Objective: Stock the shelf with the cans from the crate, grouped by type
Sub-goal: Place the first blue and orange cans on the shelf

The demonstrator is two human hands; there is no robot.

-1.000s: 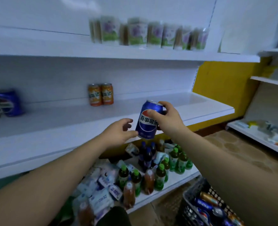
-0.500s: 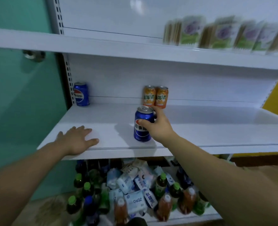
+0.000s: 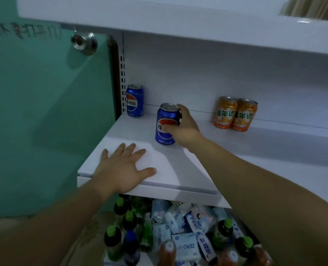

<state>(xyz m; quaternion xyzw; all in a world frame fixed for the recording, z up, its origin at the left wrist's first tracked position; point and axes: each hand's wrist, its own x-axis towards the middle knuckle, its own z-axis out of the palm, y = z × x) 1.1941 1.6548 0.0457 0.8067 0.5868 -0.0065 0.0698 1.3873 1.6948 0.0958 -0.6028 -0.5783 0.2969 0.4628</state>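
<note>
Head view: right hand (image 3: 186, 129) grips a blue can (image 3: 166, 124) near another blue can (image 3: 134, 100); two orange cans (image 3: 235, 113) already grouped; left hand (image 3: 120, 167) flat on the shelf (image 3: 178, 169); crate unseen

green door (image 3: 44, 112), metal knob (image 3: 84, 43), bottles (image 3: 112, 240), tissue packs (image 3: 186, 246)

White shelf (image 3: 236, 154) runs across mid-frame, and here's what's on it. At the back, left of center, one blue can (image 3: 134, 100) stands upright in the corner. Nearer the front and just right of it, a second blue can (image 3: 167, 125) is upright, base at the board, with the right hand (image 3: 186, 129) wrapped round it. Right of center, two orange cans (image 3: 224, 113) stand touching, side by side at the back. At the front left corner, the left hand (image 3: 120, 169) lies flat, fingers spread.
</note>
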